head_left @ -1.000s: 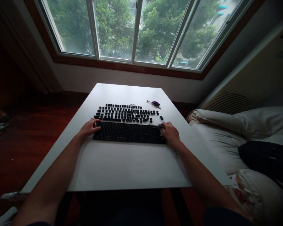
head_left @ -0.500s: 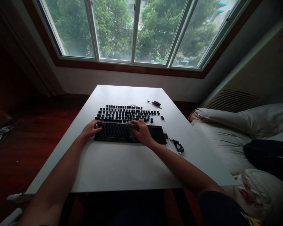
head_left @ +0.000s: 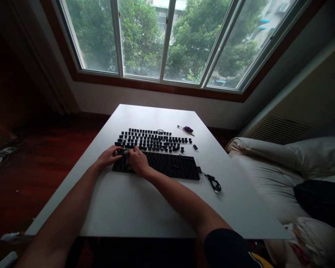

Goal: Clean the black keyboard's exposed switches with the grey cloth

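A black keyboard base lies across the white table. My left hand rests curled on its left end, holding it. My right hand is closed on a small grey cloth pressed against the keyboard's left part, close to my left hand. Rows of loose black keycaps lie just beyond the keyboard. The keyboard's cable trails off its right end.
A single keycap sits right of the rows. A small purple tool lies farther back right. A white cushioned seat stands beside the table on the right. A window runs along the far wall.
My right hand has swept with the cloth from the keyboard's right end across to its left end. My left hand has stayed at the left end.
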### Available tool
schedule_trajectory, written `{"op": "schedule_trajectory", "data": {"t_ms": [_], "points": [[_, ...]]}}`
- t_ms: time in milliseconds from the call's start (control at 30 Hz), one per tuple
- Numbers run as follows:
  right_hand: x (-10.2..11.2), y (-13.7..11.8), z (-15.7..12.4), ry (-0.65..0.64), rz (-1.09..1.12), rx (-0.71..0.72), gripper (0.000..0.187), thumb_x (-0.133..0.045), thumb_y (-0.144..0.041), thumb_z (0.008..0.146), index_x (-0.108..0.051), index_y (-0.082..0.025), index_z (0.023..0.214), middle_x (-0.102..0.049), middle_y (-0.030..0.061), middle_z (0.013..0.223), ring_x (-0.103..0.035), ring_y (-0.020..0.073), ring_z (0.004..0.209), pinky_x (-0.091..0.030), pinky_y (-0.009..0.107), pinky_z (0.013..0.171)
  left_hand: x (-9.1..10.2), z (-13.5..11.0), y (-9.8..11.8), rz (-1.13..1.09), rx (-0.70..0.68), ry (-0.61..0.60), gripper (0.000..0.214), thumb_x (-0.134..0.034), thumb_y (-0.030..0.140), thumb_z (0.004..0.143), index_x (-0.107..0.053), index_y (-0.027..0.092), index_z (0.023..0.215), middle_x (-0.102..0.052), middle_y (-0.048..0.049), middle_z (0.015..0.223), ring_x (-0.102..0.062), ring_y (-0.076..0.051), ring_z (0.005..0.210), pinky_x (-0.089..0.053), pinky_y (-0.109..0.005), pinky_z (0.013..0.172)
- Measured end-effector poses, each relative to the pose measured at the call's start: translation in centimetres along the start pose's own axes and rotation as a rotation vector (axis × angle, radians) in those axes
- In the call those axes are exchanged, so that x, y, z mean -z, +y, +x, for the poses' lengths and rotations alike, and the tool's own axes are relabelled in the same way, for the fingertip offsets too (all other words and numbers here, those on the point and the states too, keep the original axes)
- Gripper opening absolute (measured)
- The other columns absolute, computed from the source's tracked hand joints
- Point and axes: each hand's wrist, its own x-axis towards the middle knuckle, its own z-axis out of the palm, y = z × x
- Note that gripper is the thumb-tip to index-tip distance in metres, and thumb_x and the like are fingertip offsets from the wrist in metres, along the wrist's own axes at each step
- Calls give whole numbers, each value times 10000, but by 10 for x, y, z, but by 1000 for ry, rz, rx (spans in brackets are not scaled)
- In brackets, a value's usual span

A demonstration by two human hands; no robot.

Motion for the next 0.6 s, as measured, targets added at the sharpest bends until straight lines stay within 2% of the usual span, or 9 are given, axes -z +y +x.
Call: {"op": "schedule_trajectory", "data": {"t_ms": [133, 333, 467, 567, 600], "points": [[19, 53, -23, -4, -88, -97, 277, -423, -272, 1057, -652, -226, 1205, -566, 98, 1245, -663, 198, 928, -491, 294, 765, 2, -1, 3, 10, -9, 1, 547, -641, 505, 834, -657, 209, 1294, -617, -62, 1100, -596, -200, 851, -497, -333, 799], [50, 139, -79, 15, -174, -264, 243, -515, -291, 1017, -671, -241, 1196, -592, 77, 1211, -664, 190, 909, -458, 280, 746, -2, 0, 5, 33, 21, 3, 520, -632, 484, 840, -649, 219, 1288, -617, -56, 1108, -599, -202, 864, -494, -332, 802], [69, 201, -111, 67, -159, -346, 258, -528, -295, 1000, -698, -253, 1190, -628, 69, 1163, -655, 187, 891, -447, 272, 747, -4, 3, 6, 38, 42, -15, 523, -637, 483, 823, -647, 227, 1280, -625, -52, 1111, -602, -200, 846, -496, -339, 806], [85, 256, -122, 93, -69, -333, 243, -580, -304, 959, -739, -255, 1135, -663, 54, 1056, -647, 191, 920, -456, 268, 795, -4, 7, 8, 30, 67, -12, 519, -631, 454, 808, -645, 213, 1268, -634, -59, 1140, -611, -209, 872, -497, -343, 814], [90, 276, -123, 147, -39, -337, 235, -604, -309, 937, -747, -242, 1110, -670, 54, 1019, -645, 197, 923, -460, 275, 811, -4, 9, 8, 25, 80, -11, 523, -629, 444, 802, -642, 207, 1268, -639, -62, 1148, -614, -213, 879, -497, -342, 813]]}}
